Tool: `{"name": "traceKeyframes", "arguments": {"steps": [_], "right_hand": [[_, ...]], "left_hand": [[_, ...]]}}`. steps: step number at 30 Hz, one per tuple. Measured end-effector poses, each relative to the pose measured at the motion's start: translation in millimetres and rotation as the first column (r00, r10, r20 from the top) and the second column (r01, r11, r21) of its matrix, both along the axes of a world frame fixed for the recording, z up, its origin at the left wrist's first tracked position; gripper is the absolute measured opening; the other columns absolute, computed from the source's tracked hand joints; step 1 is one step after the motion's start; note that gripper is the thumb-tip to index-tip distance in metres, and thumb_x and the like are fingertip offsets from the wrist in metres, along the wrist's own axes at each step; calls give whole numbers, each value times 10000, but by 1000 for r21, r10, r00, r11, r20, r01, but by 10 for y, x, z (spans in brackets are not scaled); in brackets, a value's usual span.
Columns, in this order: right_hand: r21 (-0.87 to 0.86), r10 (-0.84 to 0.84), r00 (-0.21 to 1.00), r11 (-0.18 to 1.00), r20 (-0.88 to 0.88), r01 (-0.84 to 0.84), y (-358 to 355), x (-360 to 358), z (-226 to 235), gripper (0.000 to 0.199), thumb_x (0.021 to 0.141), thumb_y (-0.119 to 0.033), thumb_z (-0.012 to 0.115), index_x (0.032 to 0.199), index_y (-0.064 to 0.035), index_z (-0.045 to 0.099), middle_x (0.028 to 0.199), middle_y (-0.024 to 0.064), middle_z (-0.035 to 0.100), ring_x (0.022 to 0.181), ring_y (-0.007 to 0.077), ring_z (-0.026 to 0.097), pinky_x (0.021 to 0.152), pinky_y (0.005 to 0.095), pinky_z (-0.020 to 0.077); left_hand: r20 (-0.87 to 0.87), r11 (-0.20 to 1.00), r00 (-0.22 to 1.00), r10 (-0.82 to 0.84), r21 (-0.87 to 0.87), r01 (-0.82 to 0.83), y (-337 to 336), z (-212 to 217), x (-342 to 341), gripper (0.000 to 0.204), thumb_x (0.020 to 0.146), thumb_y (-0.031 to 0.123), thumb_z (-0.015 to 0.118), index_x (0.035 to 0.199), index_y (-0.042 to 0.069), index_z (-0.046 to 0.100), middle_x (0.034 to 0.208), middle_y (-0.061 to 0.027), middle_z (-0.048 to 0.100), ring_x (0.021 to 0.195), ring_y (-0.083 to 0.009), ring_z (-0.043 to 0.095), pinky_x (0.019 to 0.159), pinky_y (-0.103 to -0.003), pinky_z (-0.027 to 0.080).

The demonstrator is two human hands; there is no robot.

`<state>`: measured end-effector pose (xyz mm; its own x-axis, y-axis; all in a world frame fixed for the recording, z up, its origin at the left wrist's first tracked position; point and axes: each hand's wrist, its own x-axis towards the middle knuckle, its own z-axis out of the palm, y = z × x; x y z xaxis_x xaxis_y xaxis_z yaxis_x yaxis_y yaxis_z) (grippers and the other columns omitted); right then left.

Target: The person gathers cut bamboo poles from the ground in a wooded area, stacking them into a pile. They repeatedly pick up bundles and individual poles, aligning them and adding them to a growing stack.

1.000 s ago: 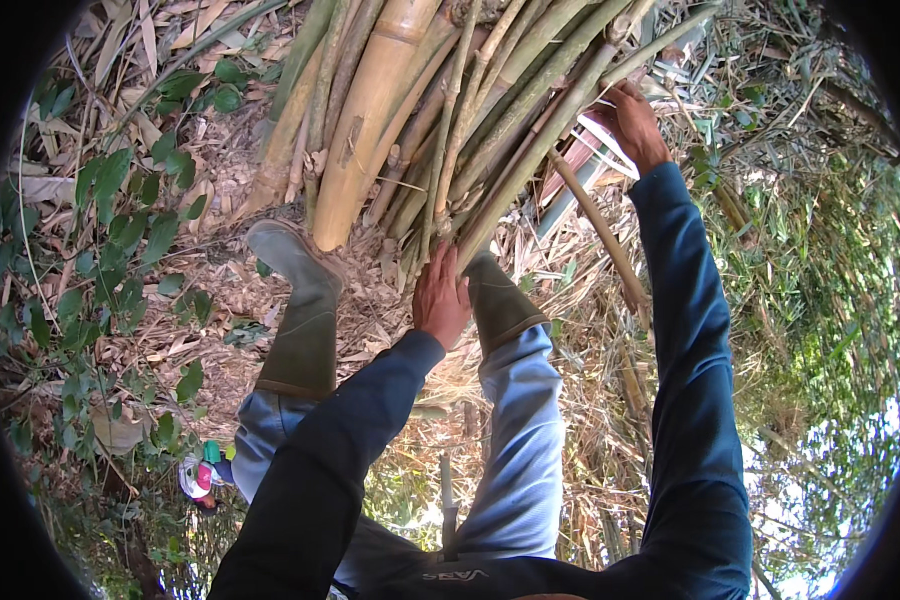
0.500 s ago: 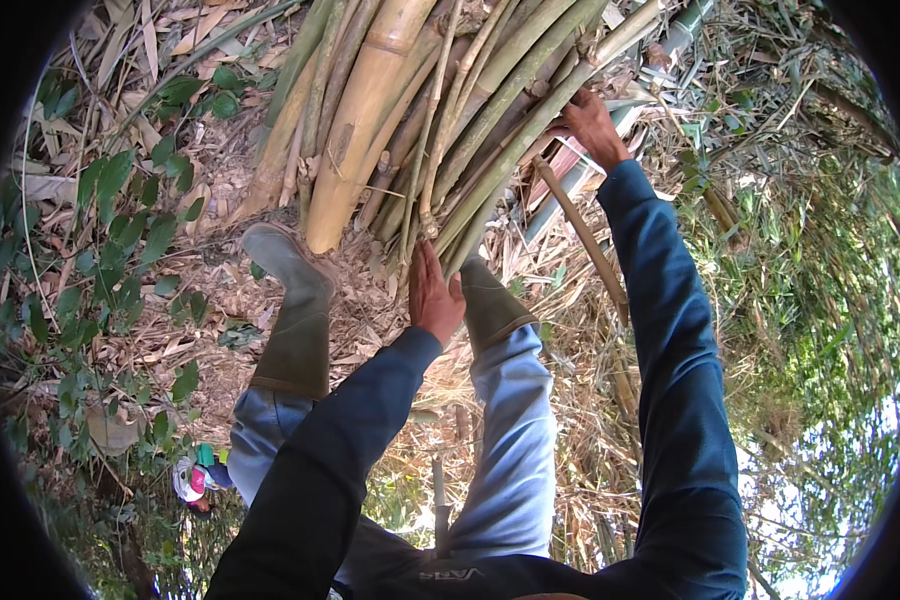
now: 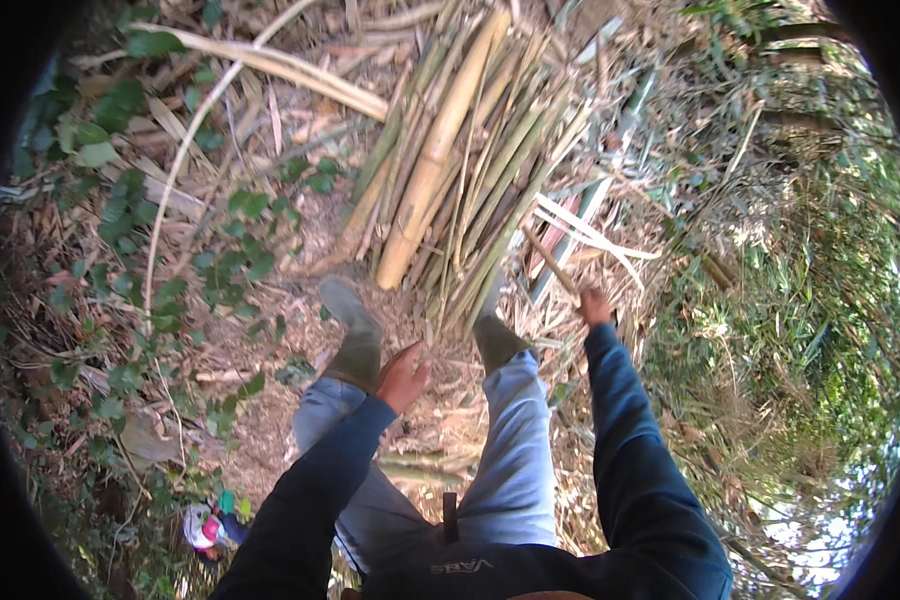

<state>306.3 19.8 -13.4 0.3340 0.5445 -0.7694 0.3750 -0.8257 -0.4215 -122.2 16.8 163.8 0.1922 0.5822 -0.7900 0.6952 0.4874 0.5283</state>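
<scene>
Holding nothing in left hand (image 3: 402, 380); could snag stick (image 3: 551, 263) against bamboo poles (image 3: 435, 160) by pulling with right hand (image 3: 595, 306) (cannot tell its grip).

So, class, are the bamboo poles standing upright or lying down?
Lying down: the bamboo poles stretch lengthwise, bunched side by side, along the leaf-littered ground.

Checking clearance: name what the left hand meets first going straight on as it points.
The left hand would likely meet the near ends of the bamboo poles, though depth is unclear.
</scene>
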Motion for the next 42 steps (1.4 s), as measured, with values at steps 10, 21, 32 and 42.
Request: {"name": "traceKeyframes", "arguments": {"steps": [10,21,32,42], "right_hand": [[-120,-101,892,991,-440,53,-1125,-898,1938,275,908,-261,576,1024,-20,637,864,140,694,707,233,680,537,332,521],[189,-279,909,919,-310,346,-685,-129,3088,216,891,-210,553,1036,-59,605,832,98,676,599,195,640,484,314,497],[-8,-559,813,825,-162,566,-1817,224,3145,275,859,-203,589,1027,9,640,765,156,670,584,237,653,504,356,536],[15,-523,768,823,-371,568,-1864,-56,3250,289,881,-166,542,1100,23,549,877,197,667,676,310,667,512,413,539]], "left_hand": [[-421,963,903,-81,199,179,-651,1865,-1274,697,840,458,596,1393,78,405,1493,-265,203,1370,-466,201,1138,-463,179],[-249,867,968,37,490,93,-599,1693,-1301,616,855,342,658,1332,12,450,1298,-264,499,1262,-378,437,1045,-422,362],[-162,900,986,25,433,48,-412,1529,-1174,479,862,383,620,1135,-7,574,1090,-176,600,1019,-299,571,867,-386,461],[-81,972,986,146,200,-127,-333,1336,-1300,676,802,496,631,1238,-13,546,1248,-214,555,1172,-324,524,986,-370,412]]}}
